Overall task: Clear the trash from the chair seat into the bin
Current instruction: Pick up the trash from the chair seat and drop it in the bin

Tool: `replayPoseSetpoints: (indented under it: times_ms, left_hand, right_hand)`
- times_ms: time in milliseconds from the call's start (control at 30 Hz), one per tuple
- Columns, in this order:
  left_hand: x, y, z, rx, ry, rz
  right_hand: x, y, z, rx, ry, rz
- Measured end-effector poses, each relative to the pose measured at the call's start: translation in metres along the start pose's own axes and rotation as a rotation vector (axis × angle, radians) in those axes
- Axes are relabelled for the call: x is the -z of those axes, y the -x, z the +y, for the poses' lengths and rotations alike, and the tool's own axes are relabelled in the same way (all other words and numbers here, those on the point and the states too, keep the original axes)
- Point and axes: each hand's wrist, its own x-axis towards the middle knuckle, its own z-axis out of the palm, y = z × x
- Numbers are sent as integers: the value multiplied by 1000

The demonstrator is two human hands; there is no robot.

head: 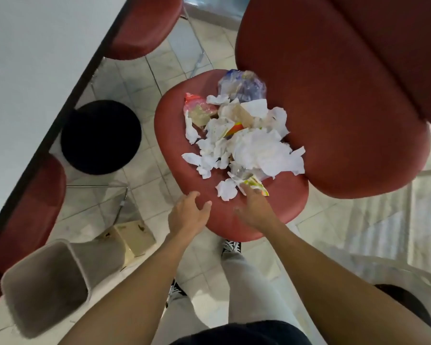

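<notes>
Three red chairs point(234, 185) show seats, the nearest one heaped with trash point(244, 143), its scraps too many and too tangled to count. One grey bin point(45, 287), one black stool point(101, 136), one carton point(132, 237), two hands point(188, 215), two shoes point(230, 246).

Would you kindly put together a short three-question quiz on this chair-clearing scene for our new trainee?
1. True or false: the bin stands on the floor to the person's left.
2. Which hand reaches the yellow-edged wrapper: A) left hand B) right hand?
3. What mostly makes up the pile on the chair seat?

Key: 1 true; 2 B; 3 crumpled white paper, with some plastic wrappers.
</notes>
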Motion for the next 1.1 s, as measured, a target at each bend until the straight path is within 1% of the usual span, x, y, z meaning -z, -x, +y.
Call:
replayPoseSetpoints:
  times_ms: [133,200,400,567,833,1100]
  left_hand:
    - [-35,-35,40,-52,-20,-61]
    - [-51,-50,49,-75,-49,-82]
    - [-97,-91,54,-64,-130,-162]
    - [-116,-107,52,-75,-169,-175]
    - [-108,-110,47,-75,-83,-131]
    - [-56,-78,28,-48,22,-25]
  right_hand:
    - [9,-37,39,-85,-55,21]
    - [5,-51,53,-123,-76,33]
    - [-9,-92,81,-177,-110,46]
    - [-20,-114,86,-154,-106,52]
    - [-16,-116,72,-176,-54,65]
    - [-11,-73,34,-156,-18,101]
